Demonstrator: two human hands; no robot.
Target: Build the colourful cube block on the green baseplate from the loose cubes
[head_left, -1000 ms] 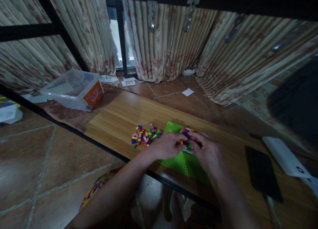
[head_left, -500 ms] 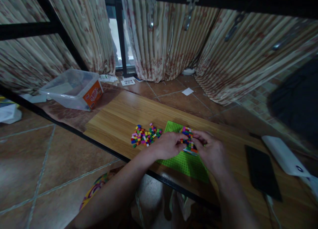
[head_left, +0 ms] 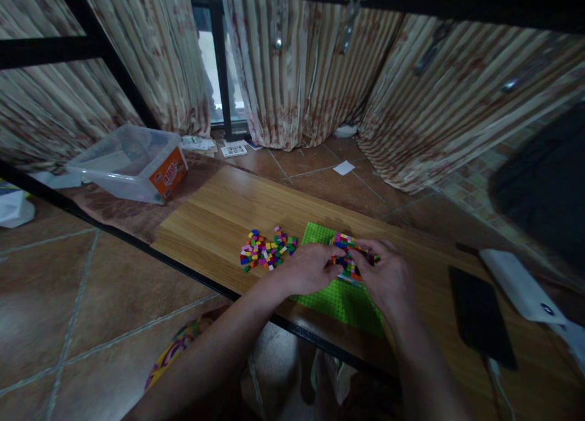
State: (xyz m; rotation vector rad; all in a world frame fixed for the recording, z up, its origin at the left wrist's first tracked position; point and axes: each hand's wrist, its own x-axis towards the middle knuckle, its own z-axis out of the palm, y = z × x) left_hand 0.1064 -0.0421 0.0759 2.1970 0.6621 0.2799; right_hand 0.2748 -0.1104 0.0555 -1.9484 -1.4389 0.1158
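Note:
A small build of many-coloured toy bricks (head_left: 347,270) stands on a green studded baseplate (head_left: 340,305). My left hand (head_left: 311,267) grips the build's left side, thumb and fingers bent against it. On the opposite side, my right hand (head_left: 387,270) has its thumb and forefinger pressed on the bricks, covering part of them. Whether a single brick is between those fingertips is too small to tell. Loose coloured bricks (head_left: 269,250) lie in a heap just left of the baseplate.
All this is on a wooden tabletop (head_left: 214,208) with a dark front edge. A clear plastic bin (head_left: 121,177) with an orange label stands at the far left. To the right lie a black phone-like slab (head_left: 482,317) with a cable and a white device (head_left: 521,284).
My right hand's fingers have shifted slightly over the build, with a few more bricks showing beyond them. My left hand keeps its place. The view has moved very slightly.

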